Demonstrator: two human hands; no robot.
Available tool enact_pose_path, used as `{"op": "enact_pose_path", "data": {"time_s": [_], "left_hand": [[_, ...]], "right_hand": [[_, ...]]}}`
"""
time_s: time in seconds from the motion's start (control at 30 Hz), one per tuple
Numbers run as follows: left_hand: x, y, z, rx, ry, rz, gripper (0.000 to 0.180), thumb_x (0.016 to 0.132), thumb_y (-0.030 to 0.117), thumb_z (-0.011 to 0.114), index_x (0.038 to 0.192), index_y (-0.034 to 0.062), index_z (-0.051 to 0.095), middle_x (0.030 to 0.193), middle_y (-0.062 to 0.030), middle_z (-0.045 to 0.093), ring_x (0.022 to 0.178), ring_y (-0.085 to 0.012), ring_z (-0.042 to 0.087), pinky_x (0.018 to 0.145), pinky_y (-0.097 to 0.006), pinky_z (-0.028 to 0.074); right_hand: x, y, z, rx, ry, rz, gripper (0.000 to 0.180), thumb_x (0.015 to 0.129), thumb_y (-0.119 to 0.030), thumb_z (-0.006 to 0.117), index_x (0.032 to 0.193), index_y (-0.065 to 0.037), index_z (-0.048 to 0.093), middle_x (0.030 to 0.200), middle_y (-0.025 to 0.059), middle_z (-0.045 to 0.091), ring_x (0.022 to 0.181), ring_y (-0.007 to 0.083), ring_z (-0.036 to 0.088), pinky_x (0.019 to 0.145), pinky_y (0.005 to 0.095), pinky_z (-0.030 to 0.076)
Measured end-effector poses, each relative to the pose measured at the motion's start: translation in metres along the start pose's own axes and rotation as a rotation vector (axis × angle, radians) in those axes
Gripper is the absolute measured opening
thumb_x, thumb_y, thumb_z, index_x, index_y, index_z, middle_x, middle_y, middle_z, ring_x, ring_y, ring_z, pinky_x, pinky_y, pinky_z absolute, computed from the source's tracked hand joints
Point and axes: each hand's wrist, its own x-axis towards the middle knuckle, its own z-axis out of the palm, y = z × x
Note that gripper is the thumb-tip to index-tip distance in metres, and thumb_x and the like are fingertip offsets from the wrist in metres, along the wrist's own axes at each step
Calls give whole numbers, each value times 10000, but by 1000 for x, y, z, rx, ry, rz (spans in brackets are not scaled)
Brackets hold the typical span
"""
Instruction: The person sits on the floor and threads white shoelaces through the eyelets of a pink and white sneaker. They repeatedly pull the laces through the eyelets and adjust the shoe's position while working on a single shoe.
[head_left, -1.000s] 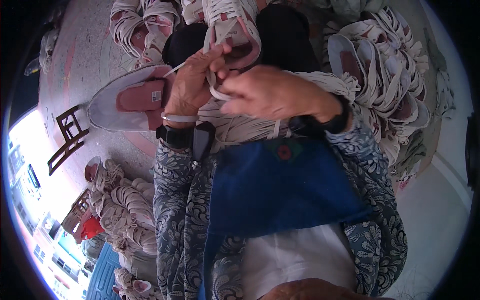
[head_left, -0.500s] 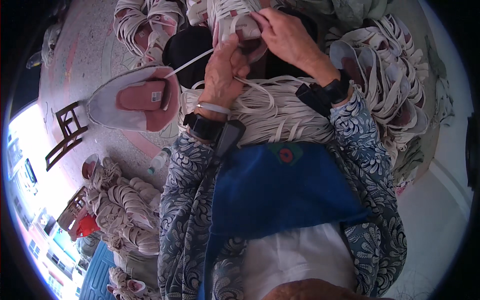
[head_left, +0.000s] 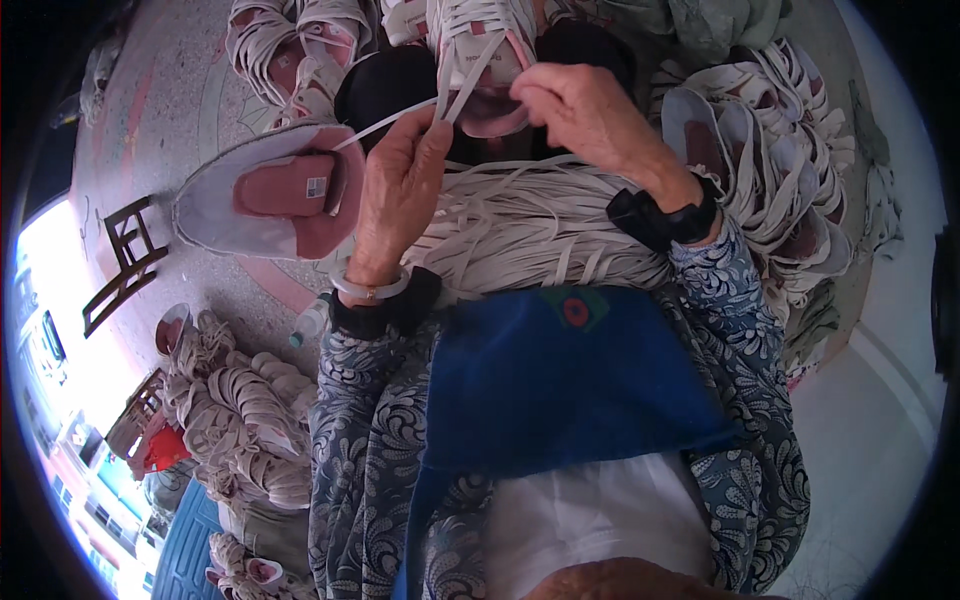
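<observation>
In front of me is a pale shoe upper (head_left: 487,62) with pink lining, its laces threaded in rows across the front. My left hand (head_left: 402,185) pinches white shoelaces (head_left: 464,82) between thumb and fingers, drawn taut from the eyelets toward me. My right hand (head_left: 590,112) is closed at the right edge of the shoe's opening; whatever lies in its fingertips is hidden. From near my left hand a white lace runs left to another shoe upper (head_left: 210,205), grey inside with a pink insole. Below both hands spreads a thick bundle of loose laces (head_left: 545,225) over my lap.
Heaps of laced shoe uppers lie at the upper left (head_left: 275,60), at the right (head_left: 800,130) and at the lower left (head_left: 245,420). A dark wooden stool (head_left: 128,255) and a plastic bottle (head_left: 310,320) are on the left. A blue cloth (head_left: 570,390) covers my front.
My left hand has moved left and toward me, pulling the laces out from the shoe. The right hand has come down slightly from the lacing to the shoe's opening.
</observation>
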Motion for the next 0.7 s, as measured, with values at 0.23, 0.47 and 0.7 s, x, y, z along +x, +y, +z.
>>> {"op": "enact_pose_path", "data": {"time_s": [0.23,0.47,0.7], "left_hand": [[-9,32,7,285,144,175,276,948,222,576,1119,5,564,736,-91,617,630,-94,505,564,-281,429],[-16,39,4,-18,-213,-58,287,991,258,506,980,12,653,680,39,550,591,-41,449,512,-226,350],[-2,36,-32,-16,-236,310,264,981,201,491,923,-16,630,887,-75,642,825,-145,599,734,-240,468]], "right_hand": [[13,-22,31,484,-103,110,242,992,-136,447,1154,8,555,800,80,635,690,128,650,611,254,548],[18,-21,43,768,61,135,317,986,-218,493,1222,-7,514,891,60,633,767,128,649,648,232,548],[23,-26,26,1219,32,377,286,931,-198,569,1146,-10,589,740,-39,483,475,21,366,420,154,304]]}}
